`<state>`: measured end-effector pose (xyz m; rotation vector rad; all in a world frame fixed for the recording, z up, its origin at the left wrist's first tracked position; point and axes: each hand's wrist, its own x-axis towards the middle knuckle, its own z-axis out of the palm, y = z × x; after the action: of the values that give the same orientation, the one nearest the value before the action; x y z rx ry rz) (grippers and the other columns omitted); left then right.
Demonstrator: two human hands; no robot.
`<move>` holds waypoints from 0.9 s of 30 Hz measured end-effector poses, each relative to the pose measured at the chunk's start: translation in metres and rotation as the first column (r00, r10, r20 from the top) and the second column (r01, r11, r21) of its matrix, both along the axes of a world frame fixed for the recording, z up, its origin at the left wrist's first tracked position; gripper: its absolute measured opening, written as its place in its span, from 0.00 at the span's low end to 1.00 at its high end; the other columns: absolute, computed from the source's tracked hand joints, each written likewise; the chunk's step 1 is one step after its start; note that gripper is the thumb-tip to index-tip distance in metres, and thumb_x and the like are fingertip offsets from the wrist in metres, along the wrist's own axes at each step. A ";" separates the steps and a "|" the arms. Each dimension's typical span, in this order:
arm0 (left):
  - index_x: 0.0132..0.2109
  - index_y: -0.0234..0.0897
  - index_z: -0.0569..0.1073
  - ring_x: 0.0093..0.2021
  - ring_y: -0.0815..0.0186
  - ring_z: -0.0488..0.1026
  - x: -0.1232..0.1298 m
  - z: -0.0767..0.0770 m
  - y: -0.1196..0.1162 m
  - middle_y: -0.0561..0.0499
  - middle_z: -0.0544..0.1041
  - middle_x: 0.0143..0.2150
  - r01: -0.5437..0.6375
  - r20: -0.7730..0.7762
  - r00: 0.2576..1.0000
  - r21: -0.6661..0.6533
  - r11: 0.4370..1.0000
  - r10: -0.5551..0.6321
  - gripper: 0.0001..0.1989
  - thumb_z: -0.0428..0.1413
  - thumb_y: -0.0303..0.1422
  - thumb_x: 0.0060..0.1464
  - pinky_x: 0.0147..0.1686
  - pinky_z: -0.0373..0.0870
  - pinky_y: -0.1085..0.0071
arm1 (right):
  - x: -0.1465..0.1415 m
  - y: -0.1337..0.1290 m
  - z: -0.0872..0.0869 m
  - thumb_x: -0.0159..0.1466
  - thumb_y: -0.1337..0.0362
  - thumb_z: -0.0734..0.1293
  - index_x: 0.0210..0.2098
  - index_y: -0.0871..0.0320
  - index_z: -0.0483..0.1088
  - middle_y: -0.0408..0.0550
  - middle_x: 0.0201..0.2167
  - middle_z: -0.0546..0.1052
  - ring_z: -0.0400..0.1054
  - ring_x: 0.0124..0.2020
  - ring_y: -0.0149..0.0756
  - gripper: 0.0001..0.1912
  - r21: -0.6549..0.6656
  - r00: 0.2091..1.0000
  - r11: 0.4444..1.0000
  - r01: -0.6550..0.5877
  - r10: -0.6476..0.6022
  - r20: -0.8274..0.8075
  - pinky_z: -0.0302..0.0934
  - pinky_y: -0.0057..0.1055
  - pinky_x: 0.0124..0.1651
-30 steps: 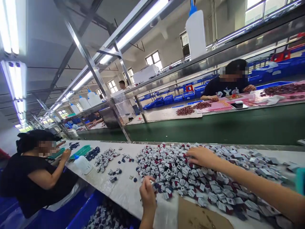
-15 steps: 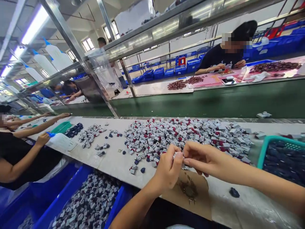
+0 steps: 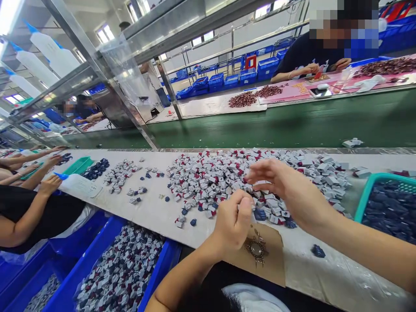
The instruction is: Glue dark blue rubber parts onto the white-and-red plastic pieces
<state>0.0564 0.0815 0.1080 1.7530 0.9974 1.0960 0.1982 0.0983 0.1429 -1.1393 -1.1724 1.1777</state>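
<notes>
My left hand [image 3: 234, 220] is closed in a pinch, thumb on top, above the front edge of the white worktable; whatever its fingers hold is mostly hidden. Slightly above it and to the right, my right hand [image 3: 280, 184] has its fingers stretched out and apart with nothing visible in them. Behind both hands spreads a large pile of small grey-white block-shaped parts [image 3: 208, 177], many with dark red or navy pieces. A navy part [image 3: 260, 214] lies just right of my left hand. Below the hands, a brown cardboard sheet [image 3: 273, 260] carries a dark ring-shaped stain.
A green basket [image 3: 359, 208] of navy parts stands at right, near a loose navy piece [image 3: 317, 250]. Blue bins [image 3: 152, 277] with similar parts sit below the table's left side. A co-worker's hand [image 3: 48, 185] holds a white bottle [image 3: 79, 186]. A green conveyor belt [image 3: 227, 130] runs behind.
My right hand has come away from my left, moving up with its fingers opening. My left hand stays closed in nearly the same place. The camera view has shifted slightly.
</notes>
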 end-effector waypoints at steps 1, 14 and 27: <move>0.30 0.38 0.63 0.22 0.70 0.57 0.003 0.002 0.001 0.55 0.61 0.22 0.014 -0.018 1.000 0.025 1.000 -0.013 0.20 0.38 0.44 0.63 0.24 0.54 0.71 | -0.007 0.003 0.002 0.57 0.36 0.61 0.35 0.57 0.70 0.50 0.35 0.76 0.71 0.39 0.39 0.29 -0.056 0.998 0.998 -0.009 0.006 -0.065 0.69 0.32 0.39; 0.31 0.38 0.66 0.29 0.67 0.69 0.025 -0.004 0.006 0.50 0.73 0.27 -0.144 -0.040 0.981 0.517 0.844 0.192 0.19 0.35 0.35 0.65 0.33 0.65 0.71 | -0.029 -0.012 0.005 0.60 0.35 0.58 0.23 0.58 0.68 0.47 0.19 0.75 0.72 0.24 0.36 0.32 0.127 0.974 0.989 -0.076 0.100 -0.203 0.68 0.30 0.31; 0.29 0.38 0.63 0.28 0.65 0.67 0.023 0.002 0.014 0.49 0.70 0.26 -0.014 -0.080 0.996 0.170 0.985 0.028 0.16 0.39 0.38 0.60 0.30 0.64 0.69 | -0.037 -0.002 -0.003 0.62 0.38 0.58 0.29 0.58 0.65 0.44 0.20 0.71 0.70 0.25 0.34 0.28 0.015 0.939 0.999 0.046 -0.038 -0.343 0.66 0.28 0.31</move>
<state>0.0797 0.0960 0.1097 1.9414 0.9991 1.1583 0.1612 0.0966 0.1400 -0.8919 -0.8868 1.2672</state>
